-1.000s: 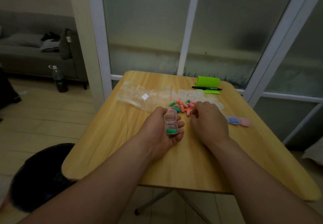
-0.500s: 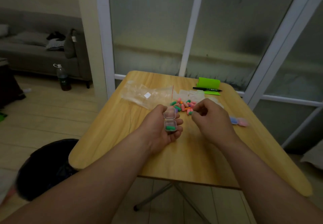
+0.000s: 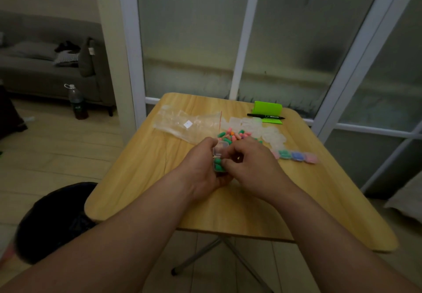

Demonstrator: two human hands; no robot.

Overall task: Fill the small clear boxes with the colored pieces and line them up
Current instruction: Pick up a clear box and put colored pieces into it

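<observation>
Dim room, frosted glass doors with white frames, grey sofa at left, bottle on pale wood floor, light wooden table.

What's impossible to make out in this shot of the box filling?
Head view:
- Pieces in the box, in the left hand: count hidden by the right hand.
- Whether the right hand pinches a piece: its curled fingers hide that.
- Pen lettering: too small.
- Bin: blurred, dark.

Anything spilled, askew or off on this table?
Nothing stands out. The loose colored pieces sit in one pile, the filled boxes lie in a row, and the left hand holds the open clear box.
</observation>
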